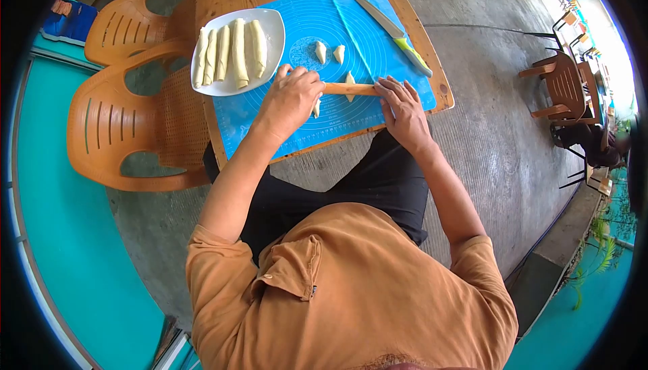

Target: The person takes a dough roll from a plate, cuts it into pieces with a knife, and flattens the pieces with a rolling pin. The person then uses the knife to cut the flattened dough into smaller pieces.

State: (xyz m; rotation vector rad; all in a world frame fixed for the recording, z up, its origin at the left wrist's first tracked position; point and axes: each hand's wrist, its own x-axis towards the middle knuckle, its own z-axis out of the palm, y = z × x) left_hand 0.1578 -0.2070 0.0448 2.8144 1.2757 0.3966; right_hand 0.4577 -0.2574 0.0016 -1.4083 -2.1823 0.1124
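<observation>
Wooden rolling pin (349,89): hold level across the dough piece (350,79) on the blue mat (307,24). With fingers of the left hand (289,100) bent over one end and of the right hand (408,111) slightly spread over the other, no telling how tight underneath, press evenly, rolling from middle outward.

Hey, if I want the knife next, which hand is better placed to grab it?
Your right hand, I'd say: it's nearer the knife handle, while your left hand is across by the white plate. Both are on the rolling pin, so the right would have to let go first.
</observation>
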